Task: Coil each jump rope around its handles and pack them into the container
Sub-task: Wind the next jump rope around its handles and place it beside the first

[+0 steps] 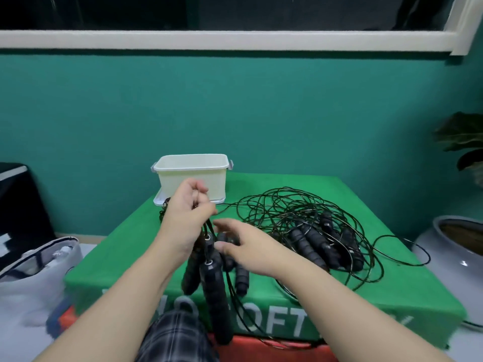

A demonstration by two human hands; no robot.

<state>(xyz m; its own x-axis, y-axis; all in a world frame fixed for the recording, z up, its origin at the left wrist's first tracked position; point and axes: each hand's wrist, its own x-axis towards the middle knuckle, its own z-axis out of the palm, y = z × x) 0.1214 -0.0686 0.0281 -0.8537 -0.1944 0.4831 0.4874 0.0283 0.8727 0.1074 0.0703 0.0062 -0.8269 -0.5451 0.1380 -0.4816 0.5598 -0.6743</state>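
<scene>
Left hand (186,218) pinches thin black cords, two black foam handles (209,283) dangling; right hand (243,246) reaches, fingers relaxed, probably to start coiling

One wide-angle view from a camera on my head, looking forward and down. My forearms enter from the bottom edge, close to the lens. The green-covered worktop (313,184) fills the lower middle, near me. Beyond it rises a teal wall (235,105), with a window frame (235,39) on top.

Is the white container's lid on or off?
Off. The white container stands open-topped on the green table; its inside is hidden from this angle.
</scene>
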